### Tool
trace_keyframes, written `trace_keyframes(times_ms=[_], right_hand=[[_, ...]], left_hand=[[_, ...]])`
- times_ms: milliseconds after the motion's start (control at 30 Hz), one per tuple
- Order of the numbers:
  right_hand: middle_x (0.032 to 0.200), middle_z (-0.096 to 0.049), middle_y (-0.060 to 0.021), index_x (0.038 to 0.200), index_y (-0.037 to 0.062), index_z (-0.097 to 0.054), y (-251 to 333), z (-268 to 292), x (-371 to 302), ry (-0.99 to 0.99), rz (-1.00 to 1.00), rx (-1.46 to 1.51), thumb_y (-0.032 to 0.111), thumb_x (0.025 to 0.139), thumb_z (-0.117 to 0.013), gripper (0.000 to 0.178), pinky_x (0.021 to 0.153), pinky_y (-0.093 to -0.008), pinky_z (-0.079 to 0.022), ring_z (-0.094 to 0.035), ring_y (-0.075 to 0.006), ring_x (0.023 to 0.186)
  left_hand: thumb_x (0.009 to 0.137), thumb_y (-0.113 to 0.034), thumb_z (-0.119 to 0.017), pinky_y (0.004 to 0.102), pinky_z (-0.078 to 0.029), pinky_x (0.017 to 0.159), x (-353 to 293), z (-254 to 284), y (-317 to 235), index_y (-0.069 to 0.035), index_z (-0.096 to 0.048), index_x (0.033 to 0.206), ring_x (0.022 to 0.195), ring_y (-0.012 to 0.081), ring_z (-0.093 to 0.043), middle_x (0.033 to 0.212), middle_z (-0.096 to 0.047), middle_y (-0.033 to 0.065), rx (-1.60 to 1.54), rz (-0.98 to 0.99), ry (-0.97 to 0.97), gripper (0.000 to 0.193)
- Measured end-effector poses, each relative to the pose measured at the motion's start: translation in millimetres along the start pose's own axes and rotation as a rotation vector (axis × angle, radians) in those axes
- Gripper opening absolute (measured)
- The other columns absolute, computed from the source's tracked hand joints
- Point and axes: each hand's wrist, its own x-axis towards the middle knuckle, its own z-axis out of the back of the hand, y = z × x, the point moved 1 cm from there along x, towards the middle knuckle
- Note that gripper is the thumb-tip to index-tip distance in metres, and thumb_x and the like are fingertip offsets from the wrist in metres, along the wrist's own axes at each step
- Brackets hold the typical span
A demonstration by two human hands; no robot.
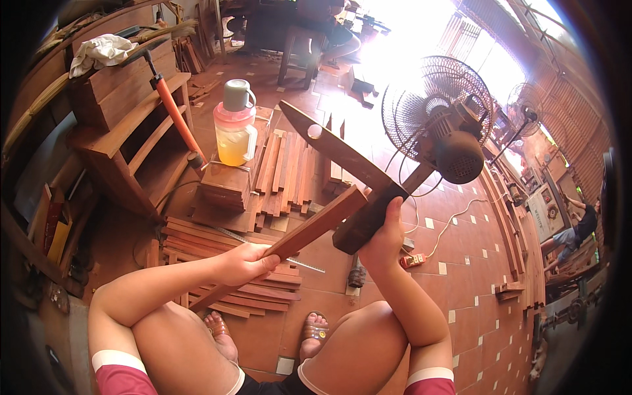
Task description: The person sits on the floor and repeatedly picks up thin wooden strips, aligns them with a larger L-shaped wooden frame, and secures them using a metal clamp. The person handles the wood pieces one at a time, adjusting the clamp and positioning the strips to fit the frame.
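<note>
My left hand (249,263) is closed round a long reddish wooden strip (316,225), which slants up to the right in front of me. My right hand (384,238) grips the thick dark stock of a wooden try square (339,150). Its long blade, with a round hole near the pointed tip, reaches up to the left. The strip's far end meets the square near the stock; whether they press together I cannot tell. Below my left hand, several similar strips (263,297) lie stacked on the floor, and a metal ruler (306,266) sticks out from among them.
A jug of yellow drink (234,139) stands on a wooden block, a grey cup (237,95) on top. More strips (284,164) lie beside it. A fan (438,115) stands ahead right, near a power strip (413,261). Another person (584,220) is at far right.
</note>
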Motion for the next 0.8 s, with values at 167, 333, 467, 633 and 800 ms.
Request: trace_keyframes(times_ms=[167,333,467,633,800], right_hand=[[0.107,-0.061,-0.0033,0.136,0.0085,-0.044,-11.5,-7.8,2.9,-0.027,-0.046,0.065,0.046,0.106,-0.045,0.048,0.080,-0.0304,-0.052,-0.062,-0.0152,0.092],[0.113,-0.057,0.0015,0.141,0.0083,-0.042,-11.0,3.6,5.9,0.094,-0.117,-0.119,0.036,0.106,-0.050,0.045,0.082,-0.0228,-0.044,-0.054,-0.0074,0.096],[0.119,-0.055,0.0017,0.141,0.0080,-0.043,-9.0,1.3,5.9,0.121,-0.131,-0.102,0.031,0.105,-0.054,0.044,0.087,-0.0241,-0.042,-0.051,-0.0065,0.101],[0.125,-0.056,-0.0005,0.141,0.0071,-0.044,-6.9,-1.2,5.3,0.117,-0.131,-0.050,0.030,0.105,-0.054,0.043,0.094,-0.0267,-0.043,-0.054,-0.0094,0.111],[0.127,-0.057,-0.0031,0.139,0.0062,-0.044,-5.7,2.4,7.6,0.113,-0.139,-0.049,0.029,0.105,-0.054,0.042,0.096,-0.0297,-0.047,-0.057,-0.0127,0.113]], left_hand=[[0.107,-0.046,-0.043,0.0262,-0.044,0.060,3.9,-5.2,-0.4,-0.007,-0.053,0.094,0.066,0.0077,-0.049,0.074,-0.053,-0.0017,-0.040,-0.023,0.018,0.042],[0.107,-0.047,-0.042,0.0273,-0.045,0.063,4.7,-5.7,4.8,-0.007,-0.053,0.095,0.069,0.0086,-0.051,0.075,-0.055,-0.0010,-0.063,-0.030,0.018,0.043],[0.107,-0.048,-0.041,0.0274,-0.045,0.064,2.4,-4.0,3.4,-0.008,-0.052,0.094,0.069,0.0088,-0.052,0.075,-0.055,-0.0010,-0.042,-0.010,0.016,0.044],[0.107,-0.048,-0.042,0.0270,-0.045,0.062,1.2,-5.1,0.2,-0.008,-0.052,0.094,0.068,0.0086,-0.051,0.074,-0.055,-0.0010,-0.032,-0.017,0.008,0.044],[0.106,-0.046,-0.045,0.0275,-0.045,0.061,1.5,-5.5,-1.8,-0.007,-0.052,0.095,0.066,0.0087,-0.051,0.074,-0.054,-0.0004,-0.045,-0.008,-0.042,0.042]])
